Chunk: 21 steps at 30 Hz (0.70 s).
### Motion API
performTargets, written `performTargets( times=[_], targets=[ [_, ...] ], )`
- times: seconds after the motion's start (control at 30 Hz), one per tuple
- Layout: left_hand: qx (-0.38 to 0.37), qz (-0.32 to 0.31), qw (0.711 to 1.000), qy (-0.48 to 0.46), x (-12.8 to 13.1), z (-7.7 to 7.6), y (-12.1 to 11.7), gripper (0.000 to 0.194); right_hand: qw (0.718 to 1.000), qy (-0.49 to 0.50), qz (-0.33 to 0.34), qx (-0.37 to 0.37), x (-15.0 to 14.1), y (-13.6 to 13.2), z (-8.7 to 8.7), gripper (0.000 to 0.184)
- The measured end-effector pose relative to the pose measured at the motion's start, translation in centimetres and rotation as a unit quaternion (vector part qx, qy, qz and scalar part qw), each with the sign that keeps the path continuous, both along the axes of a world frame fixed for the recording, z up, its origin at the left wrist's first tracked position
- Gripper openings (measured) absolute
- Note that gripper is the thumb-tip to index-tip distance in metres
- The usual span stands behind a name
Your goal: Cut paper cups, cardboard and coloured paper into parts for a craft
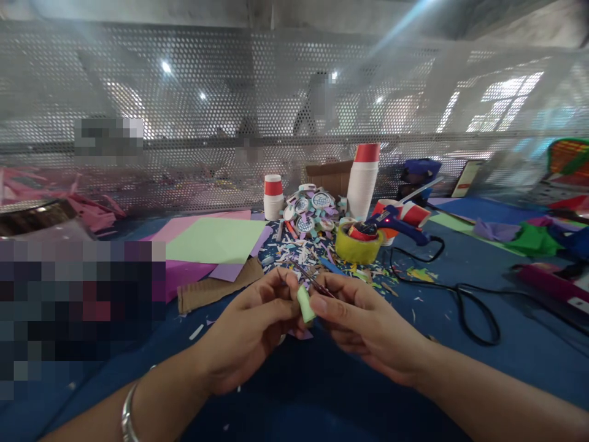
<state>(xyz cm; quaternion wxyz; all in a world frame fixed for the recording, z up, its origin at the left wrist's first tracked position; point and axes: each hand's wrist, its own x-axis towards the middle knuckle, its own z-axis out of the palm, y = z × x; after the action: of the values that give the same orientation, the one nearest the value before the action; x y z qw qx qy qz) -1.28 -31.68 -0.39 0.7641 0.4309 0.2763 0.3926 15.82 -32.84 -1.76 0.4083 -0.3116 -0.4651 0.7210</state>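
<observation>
A small curled piece of light green paper [305, 304] sits between my two hands above the table's front part. My left hand [257, 316] is closed, with thumb and fingers pinching the paper's left side. In my closed right hand [356, 313] is a slim dark pair of scissors [317, 283], its pointed blades slanting up and left over the paper. The tip of my right thumb touches the paper's right edge. My fingers hide the scissors' handles.
Paper scraps [294, 252] litter the blue table. Behind stand paper cups [362, 190] and a pile of round paper cutouts [308, 212]. A glue gun [398, 226] rests on yellow tape [359, 245], its black cord [460, 301] looping right. Coloured sheets [214, 239] and cardboard [221, 287] lie left.
</observation>
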Motion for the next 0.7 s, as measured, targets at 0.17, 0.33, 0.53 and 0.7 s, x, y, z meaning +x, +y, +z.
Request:
performTargets(
  times=[0.17,0.33,0.53,0.7],
  targets=[
    [-0.048,-0.007,0.999,-0.022,0.01,0.04,0.16,0.019,1.0,0.021,0.013,-0.011,-0.01,0.06,-0.19,0.028],
    [-0.067,-0.025,0.997,-0.025,-0.07,-0.16,0.44,0.019,1.0,0.025,0.014,-0.004,-0.08,0.03,-0.29,0.026],
    [-0.077,-0.042,0.996,-0.026,-0.25,-0.44,0.62,0.021,0.999,0.029,0.023,-0.002,-0.15,0.06,-0.15,0.023],
    [-0.075,-0.038,0.996,-0.021,-0.25,-0.25,0.58,0.018,0.999,0.029,0.024,0.001,-0.16,0.04,-0.18,0.025]
  ],
)
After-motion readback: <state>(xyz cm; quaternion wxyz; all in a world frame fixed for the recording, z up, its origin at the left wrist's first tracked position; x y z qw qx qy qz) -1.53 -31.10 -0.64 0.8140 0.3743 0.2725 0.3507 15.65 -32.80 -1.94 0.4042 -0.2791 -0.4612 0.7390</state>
